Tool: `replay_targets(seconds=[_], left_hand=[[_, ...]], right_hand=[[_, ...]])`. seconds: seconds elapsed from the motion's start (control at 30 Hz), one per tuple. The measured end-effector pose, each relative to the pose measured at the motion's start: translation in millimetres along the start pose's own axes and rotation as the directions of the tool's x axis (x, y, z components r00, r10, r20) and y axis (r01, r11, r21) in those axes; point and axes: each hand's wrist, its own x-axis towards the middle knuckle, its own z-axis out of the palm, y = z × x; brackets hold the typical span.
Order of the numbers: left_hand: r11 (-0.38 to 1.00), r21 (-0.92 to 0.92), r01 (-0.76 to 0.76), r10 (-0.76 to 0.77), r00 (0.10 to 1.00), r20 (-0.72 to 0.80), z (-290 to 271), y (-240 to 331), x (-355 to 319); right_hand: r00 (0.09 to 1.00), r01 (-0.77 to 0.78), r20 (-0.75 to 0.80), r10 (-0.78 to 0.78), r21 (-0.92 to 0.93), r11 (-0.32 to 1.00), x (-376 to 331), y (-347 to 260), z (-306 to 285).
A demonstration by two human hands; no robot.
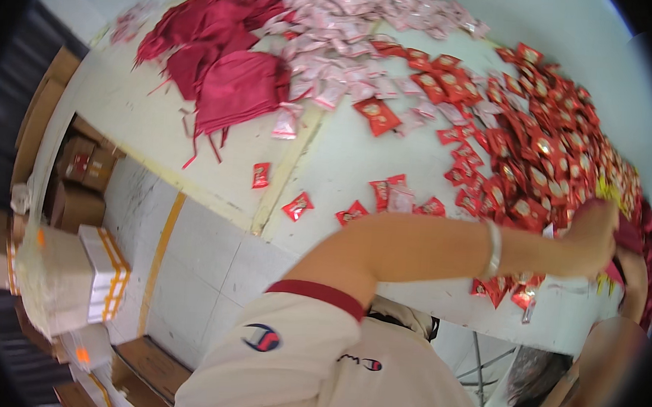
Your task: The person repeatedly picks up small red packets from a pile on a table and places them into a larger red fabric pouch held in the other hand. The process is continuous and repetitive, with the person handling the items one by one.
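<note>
At the far right of the table, my left hand (594, 236) is closed on a dark red cloth drawstring pouch (630, 235). My left arm, with a pale bracelet (494, 249) on the wrist, reaches across to it. Just below, my right hand (632, 279) grips the same pouch from its other side, its fingers partly hidden. Behind and left of both hands lies a big heap of small red packets (519, 159). Yellow pieces (608, 192) show beside the pouch, too small to make out. More dark red cloth sits at the right rim.
A stack of dark red pouches (242, 90) lies at the far left, next to a heap of pink packets (331, 58). Loose red packets (297, 206) dot the table (194, 169) near its front edge. Cartons (67, 281) stand on the floor at left.
</note>
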Motion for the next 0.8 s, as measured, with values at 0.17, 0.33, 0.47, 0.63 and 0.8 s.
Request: replay_targets(seconds=[0.17,0.33,0.47,0.63,0.8], left_hand=[[0.962,0.140,-0.234,0.177,0.927,0.332,-15,39,-24],[0.949,0.291,-0.125,0.060,0.974,0.220,-196,32,-45],[0.254,0.928,0.274,0.137,0.939,-0.315,-367,46,-122],[-0.039,0.932,0.360,0.126,0.927,-0.353,-444,59,-218],[-0.225,0.928,0.298,0.201,0.946,-0.255,-443,55,-208]], right_hand=[[0.904,-0.365,-0.205,0.376,0.093,0.926,-76,165,49],[0.857,-0.480,-0.357,0.373,-0.287,0.829,-110,233,111],[0.932,-0.361,-0.237,0.274,-0.653,0.666,-103,180,121],[0.974,-0.222,-0.033,0.222,-0.297,0.929,-76,71,48],[0.926,0.191,-0.351,-0.138,0.123,0.974,96,-92,30]])
